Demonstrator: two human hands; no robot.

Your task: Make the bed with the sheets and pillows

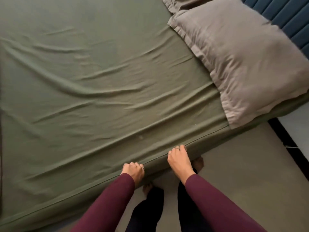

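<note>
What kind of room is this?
A bedroom, most likely: a bed with a green sheet, grey pillows at its head, and a blue padded headboard behind them.

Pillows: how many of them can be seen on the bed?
2. One grey pillow lies at the head end by the near edge; a second pillow lies beyond it, cut off by the picture's top. Others may be out of view.

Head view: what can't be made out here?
- Second pillow, cut by the top edge.
- Left hand fingers, curled over the green sheet's edge; tips hidden.
- Right hand fingertips, hidden likewise.
- Bed's far side, beyond the left edge.
</note>
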